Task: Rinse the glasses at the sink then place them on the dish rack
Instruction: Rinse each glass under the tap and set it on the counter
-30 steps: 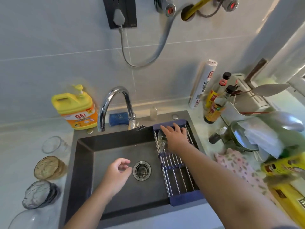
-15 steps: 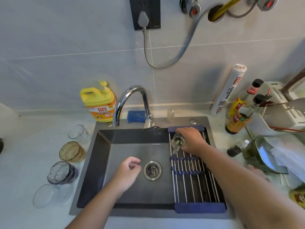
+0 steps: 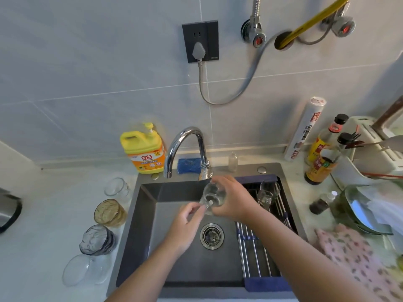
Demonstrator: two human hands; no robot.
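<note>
Filling the middle of the view, the dark sink (image 3: 139,225) has a dish rack (image 3: 253,258) laid across its right side, metal rods running from the near rim to the far rim.

The right hand (image 3: 233,199) reaches in over the rack, its fingers curled round a clear glass (image 3: 212,194) which it holds tilted above the basin, just below the base of the tap (image 3: 185,140). The left hand (image 3: 185,227) comes up from the near rim with its fingers half curled; the fingertips (image 3: 197,209) meet the lower end of the glass, though whether they pinch it or only touch it cannot be told. A second glass (image 3: 267,192) stands at the far end of the rack, just right of the right wrist.

Half a second ago the right hand was on a glass at the rack's far end and the left hand hung loosely curled above the drain, holding nothing. Now the glass is over the middle of the basin and the left hand has risen to it.

The drain (image 3: 212,236) lies bare below the hands, and the rack's near half holds nothing. Four glasses (image 3: 110,212) line the counter close to the sink's left rim; a yellow soap bottle (image 3: 145,149) stands beside the tap.
</note>
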